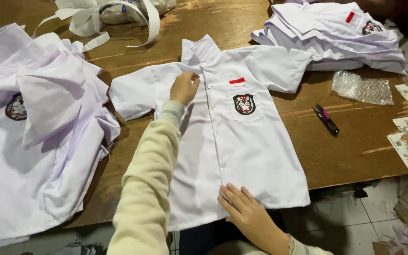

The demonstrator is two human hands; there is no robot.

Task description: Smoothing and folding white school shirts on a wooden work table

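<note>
Table (355,137) of brown wood carries our white shirt (246,156), spread flat in the middle. Our left hand (184,87) pinches the cloth near the collar; our right hand (242,208) lies open on the hem.

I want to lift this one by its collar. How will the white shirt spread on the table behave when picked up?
The white shirt will probably go floppy: its thin cloth lies flat and creases. It looks light, as the left hand pinches it near the collar with only the fingers. It may slide on the wooden table unless the right hand presses the hem.
</note>
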